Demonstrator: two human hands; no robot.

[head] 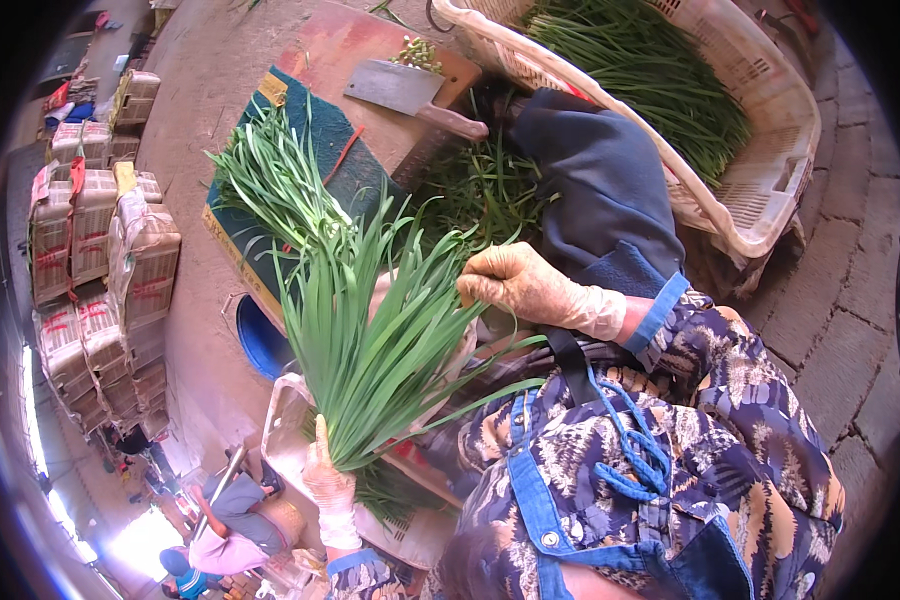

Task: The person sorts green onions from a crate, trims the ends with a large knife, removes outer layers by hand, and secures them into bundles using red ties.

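Note:
My left hand (328,480), in a thin pale glove, grips a large fanned bunch of garlic chives (375,337) near its gathered end. Green leaves spread up and to the right from that grip. My right hand (529,289), in a stained glove, pinches leaf tips at the bunch's right side. Beyond the bunch, a smaller heap of chives (277,172) lies on a dark green mat (360,172). A red strip (343,156) crosses this mat. A cleaver (401,88) rests on the reddish board beside it, with cut stem ends (418,55) at its blade.
A plastic crate (772,150) of chives stands at upper right, by my dark-clothed leg (600,172). Loose leaves (487,176) lie below the board. A blue bucket (259,337) and another crate (281,420) are near my left hand. Stacked strapped crates (105,232) and a person (232,525) are farther left.

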